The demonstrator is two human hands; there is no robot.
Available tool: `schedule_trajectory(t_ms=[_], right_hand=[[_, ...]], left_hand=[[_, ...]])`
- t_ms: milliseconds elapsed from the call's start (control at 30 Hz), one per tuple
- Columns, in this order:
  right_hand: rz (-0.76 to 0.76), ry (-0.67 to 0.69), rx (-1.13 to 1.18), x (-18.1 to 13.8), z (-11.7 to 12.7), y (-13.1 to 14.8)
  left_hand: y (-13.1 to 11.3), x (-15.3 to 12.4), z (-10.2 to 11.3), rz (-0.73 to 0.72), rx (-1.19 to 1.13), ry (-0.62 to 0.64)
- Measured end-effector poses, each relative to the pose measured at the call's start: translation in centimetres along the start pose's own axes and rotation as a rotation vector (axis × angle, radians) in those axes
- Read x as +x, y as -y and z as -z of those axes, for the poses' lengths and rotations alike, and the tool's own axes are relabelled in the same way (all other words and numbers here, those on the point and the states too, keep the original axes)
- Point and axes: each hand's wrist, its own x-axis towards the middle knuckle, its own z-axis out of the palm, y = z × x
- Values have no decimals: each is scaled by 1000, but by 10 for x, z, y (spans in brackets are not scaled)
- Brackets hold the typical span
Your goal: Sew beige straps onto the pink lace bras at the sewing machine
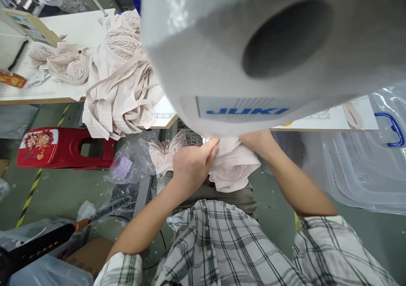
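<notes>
My left hand (193, 161) is closed on a pale pink lace garment (233, 165), pinching its fabric just below the sewing machine head (269, 53). My right hand (258, 140) reaches under the machine head; only its wrist and the back of the hand show, and its fingers are hidden. The garment hangs over my lap, with a lace part (165, 153) spread to the left.
A pile of finished pink lace garments (119, 79) lies on the white table (79, 28) and hangs over its edge. A red plastic stool (63, 146) stands on the floor at left. Clear plastic bins (364, 163) sit at right. Plastic bags (127, 167) lie below the table.
</notes>
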Motion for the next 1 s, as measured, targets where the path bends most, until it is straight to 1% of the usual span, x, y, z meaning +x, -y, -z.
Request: schedule_trajectory(t_ms=[133,333,400,600,900,1000], right_hand=[[-30,18,6,1,3,6],[-31,28,61,-1,7,14],[-34,23,74,-1,7,14],[-39,27,81,-1,7,11],[-38,16,79,-1,7,14],[-42,-13,67,-2,5,14]], left_hand=[[0,2,1,-11,18,14],[-1,4,4,33,-34,74],[-1,4,3,26,-33,64],[0,4,2,-48,4,-25],[1,4,5,-75,33,-22],[6,2,6,-106,69,-61]])
